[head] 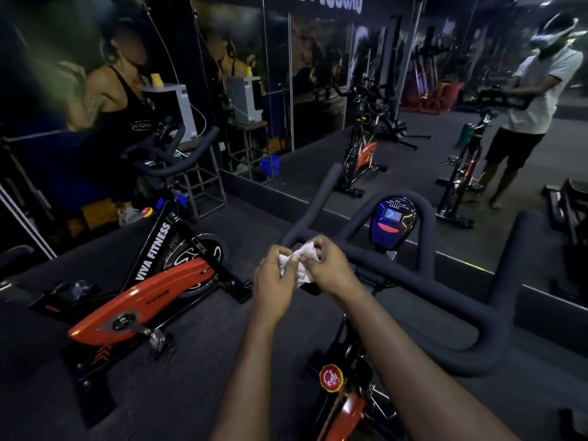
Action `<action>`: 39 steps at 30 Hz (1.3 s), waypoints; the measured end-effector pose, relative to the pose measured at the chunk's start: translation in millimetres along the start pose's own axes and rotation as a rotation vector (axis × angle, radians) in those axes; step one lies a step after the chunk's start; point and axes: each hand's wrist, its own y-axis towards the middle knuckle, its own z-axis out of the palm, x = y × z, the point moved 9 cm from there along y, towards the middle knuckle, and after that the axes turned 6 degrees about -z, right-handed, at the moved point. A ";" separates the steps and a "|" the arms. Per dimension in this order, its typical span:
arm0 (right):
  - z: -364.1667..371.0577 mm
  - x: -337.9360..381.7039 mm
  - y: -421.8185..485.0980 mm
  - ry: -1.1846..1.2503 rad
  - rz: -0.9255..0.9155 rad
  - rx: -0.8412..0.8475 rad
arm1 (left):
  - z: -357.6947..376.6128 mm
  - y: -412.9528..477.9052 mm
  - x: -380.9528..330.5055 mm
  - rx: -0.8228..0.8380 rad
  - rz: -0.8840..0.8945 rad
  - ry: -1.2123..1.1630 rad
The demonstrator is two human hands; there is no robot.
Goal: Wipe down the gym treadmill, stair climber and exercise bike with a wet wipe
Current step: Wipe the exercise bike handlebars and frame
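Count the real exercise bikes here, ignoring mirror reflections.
2. The near bike stands directly ahead; the orange bike stands on the floor to its left. More may be hidden in the dark.

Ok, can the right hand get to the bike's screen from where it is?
Probably yes. The right hand sits close to the screen, and nothing rises above the handlebar between them. It and the left hand both pinch the wipe, though.

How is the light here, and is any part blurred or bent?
Head view: dim gym; the console glows blue; the wipe, left hand and right hand look sharp; the upper left corner is smeared; the wide lens bends edge lines.
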 end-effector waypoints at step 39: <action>-20.9 -23.8 -17.5 -0.064 0.090 -0.014 | -24.4 15.9 32.2 0.091 -0.284 -0.330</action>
